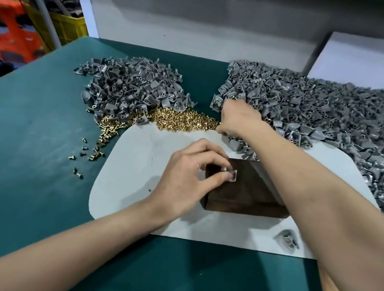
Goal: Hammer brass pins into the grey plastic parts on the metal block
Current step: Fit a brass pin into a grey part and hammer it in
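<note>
Loading step: left hand pinches a part on the block at centre, while right hand digs into the upper-right pile, its grip unclear; next, I judge, one of the pins must be seated.

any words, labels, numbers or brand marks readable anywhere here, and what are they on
No text can be read anywhere.
The metal block, white mat, grey plastic parts and brass pins bear no visible print.
The yellow crate at the back is too blurred to tell.
</note>
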Demonstrator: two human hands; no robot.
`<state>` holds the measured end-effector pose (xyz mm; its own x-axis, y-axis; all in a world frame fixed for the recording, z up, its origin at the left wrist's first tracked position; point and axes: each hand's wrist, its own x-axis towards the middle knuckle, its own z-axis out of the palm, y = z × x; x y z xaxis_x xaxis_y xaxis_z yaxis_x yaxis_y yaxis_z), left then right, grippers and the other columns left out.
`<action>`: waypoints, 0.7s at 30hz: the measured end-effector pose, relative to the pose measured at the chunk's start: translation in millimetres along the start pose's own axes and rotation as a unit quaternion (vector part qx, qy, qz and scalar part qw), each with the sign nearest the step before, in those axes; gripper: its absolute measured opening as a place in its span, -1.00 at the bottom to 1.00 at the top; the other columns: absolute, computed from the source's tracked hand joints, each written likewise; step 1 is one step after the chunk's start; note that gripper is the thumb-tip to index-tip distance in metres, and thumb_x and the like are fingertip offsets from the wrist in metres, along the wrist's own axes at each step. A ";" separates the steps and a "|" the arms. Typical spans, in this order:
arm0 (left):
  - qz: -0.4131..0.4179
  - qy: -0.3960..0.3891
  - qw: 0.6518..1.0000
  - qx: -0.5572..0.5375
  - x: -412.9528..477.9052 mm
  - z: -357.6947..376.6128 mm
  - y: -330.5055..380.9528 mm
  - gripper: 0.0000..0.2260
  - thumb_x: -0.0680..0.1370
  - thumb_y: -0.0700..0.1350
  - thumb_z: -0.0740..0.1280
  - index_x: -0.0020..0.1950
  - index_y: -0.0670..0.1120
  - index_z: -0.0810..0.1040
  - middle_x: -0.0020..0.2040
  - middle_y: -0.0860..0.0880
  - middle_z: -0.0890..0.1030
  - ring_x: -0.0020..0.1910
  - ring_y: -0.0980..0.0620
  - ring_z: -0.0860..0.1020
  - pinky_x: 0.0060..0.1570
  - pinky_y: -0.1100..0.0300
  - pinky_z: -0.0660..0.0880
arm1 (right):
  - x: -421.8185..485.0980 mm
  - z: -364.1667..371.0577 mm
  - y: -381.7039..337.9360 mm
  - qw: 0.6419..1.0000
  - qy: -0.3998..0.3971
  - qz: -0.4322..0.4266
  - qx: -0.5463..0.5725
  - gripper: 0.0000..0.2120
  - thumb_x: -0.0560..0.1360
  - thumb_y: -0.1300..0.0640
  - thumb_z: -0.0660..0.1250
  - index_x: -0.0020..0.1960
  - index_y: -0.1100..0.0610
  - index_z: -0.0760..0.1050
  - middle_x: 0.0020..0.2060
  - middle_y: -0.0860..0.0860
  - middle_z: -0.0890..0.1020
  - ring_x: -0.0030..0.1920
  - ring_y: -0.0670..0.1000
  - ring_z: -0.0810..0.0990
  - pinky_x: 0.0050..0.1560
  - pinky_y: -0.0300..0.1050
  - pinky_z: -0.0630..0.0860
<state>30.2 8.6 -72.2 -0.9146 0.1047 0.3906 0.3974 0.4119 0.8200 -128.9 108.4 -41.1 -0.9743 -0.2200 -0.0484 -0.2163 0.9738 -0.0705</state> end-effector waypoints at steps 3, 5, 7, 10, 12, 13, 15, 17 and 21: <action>-0.029 0.001 1.000 -0.013 -1.8 2.7 -5.3 -0.93 0.44 -0.15 0.48 -0.10 -0.08 0.70 0.03 0.12 0.58 0.15 0.14 0.44 0.15 0.18 0.42 | -2.8 -3.6 6.1 0.996 0.030 -0.015 0.087 -0.83 0.41 0.17 0.44 -0.05 0.24 0.58 -0.09 0.14 0.62 -0.06 0.14 0.62 0.01 0.02 0.58; -0.049 -0.007 0.998 -0.038 -2.0 2.4 -7.0 -0.94 0.45 -0.13 0.47 -0.09 -0.07 0.70 0.05 0.14 0.59 0.19 0.13 0.42 0.16 -0.01 0.46 | -10.3 -14.9 11.9 0.982 0.061 0.001 0.181 -0.86 0.41 0.20 0.45 -0.12 0.28 0.60 -0.18 0.14 0.66 -0.20 0.04 0.64 -0.12 -0.08 0.60; -0.057 -0.017 0.997 -0.057 -2.3 1.7 -8.0 -0.94 0.48 -0.13 0.45 -0.07 -0.04 0.70 0.06 0.14 0.59 0.21 0.11 0.43 0.14 -0.07 0.47 | -25.8 -28.6 20.4 0.959 0.074 0.030 0.272 -0.90 0.39 0.22 0.46 -0.20 0.24 0.58 -0.34 0.05 0.63 -0.40 -0.09 0.56 -0.38 -0.25 0.50; -0.079 -0.032 0.993 -0.084 -2.5 1.5 -11.2 -0.92 0.50 -0.14 0.43 -0.06 0.02 0.69 0.07 0.18 0.56 0.23 0.10 0.44 0.12 -0.04 0.49 | -58.9 -39.4 29.3 0.899 0.041 0.041 0.433 -0.82 0.36 0.37 0.43 -0.30 0.19 0.47 -0.45 0.04 0.54 -0.50 -0.06 0.46 -0.48 -0.26 0.44; -0.084 -0.035 0.991 -0.093 -2.2 1.6 -13.0 -0.90 0.50 -0.13 0.42 -0.07 0.07 0.68 0.09 0.22 0.53 0.24 0.11 0.44 0.10 0.06 0.49 | -82.9 -39.0 30.2 0.864 0.015 0.016 0.502 -0.81 0.38 0.45 0.38 -0.25 0.20 0.47 -0.42 0.09 0.51 -0.49 -0.02 0.43 -0.46 -0.23 0.42; -0.081 -0.035 0.992 -0.094 -1.9 1.5 -13.6 -0.89 0.51 -0.13 0.42 -0.08 0.08 0.67 0.09 0.22 0.53 0.24 0.11 0.44 0.08 0.13 0.48 | -94.2 -38.0 29.7 0.855 0.002 -0.003 0.519 -0.83 0.39 0.46 0.36 -0.19 0.21 0.52 -0.40 0.12 0.51 -0.49 -0.02 0.41 -0.46 -0.26 0.40; -0.072 -0.037 0.993 -0.091 -1.3 1.6 -14.0 -0.89 0.51 -0.14 0.42 -0.07 0.08 0.67 0.10 0.20 0.52 0.23 0.10 0.44 0.01 0.26 0.43 | -114.3 -34.6 28.4 0.854 -0.008 -0.043 0.519 -0.84 0.43 0.42 0.35 -0.10 0.21 0.61 -0.38 0.17 0.51 -0.46 -0.04 0.39 -0.44 -0.32 0.37; -0.069 -0.037 0.993 -0.088 -1.2 1.8 -14.1 -0.89 0.51 -0.15 0.42 -0.06 0.07 0.67 0.11 0.18 0.53 0.23 0.10 0.45 -0.04 0.35 0.40 | -128.7 -29.7 29.0 0.857 0.005 -0.067 0.511 -0.85 0.44 0.38 0.37 -0.13 0.17 0.64 -0.36 0.16 0.53 -0.43 -0.03 0.38 -0.43 -0.34 0.34; -0.071 -0.030 0.992 -0.100 -1.9 2.1 -14.7 -0.87 0.49 -0.18 0.43 -0.07 0.05 0.67 0.11 0.17 0.53 0.20 0.11 0.48 -0.06 0.32 0.40 | -142.1 -17.0 28.7 0.856 0.031 -0.091 0.508 -0.82 0.41 0.41 0.40 -0.19 0.15 0.62 -0.37 0.11 0.59 -0.42 -0.14 0.48 -0.37 -0.41 0.39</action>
<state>25.9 4.2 -85.8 -0.9627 0.1145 0.2451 0.2663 0.2396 0.9336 2.3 168.6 -19.3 -0.9386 -0.3285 0.1051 -0.2288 0.3648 -0.9025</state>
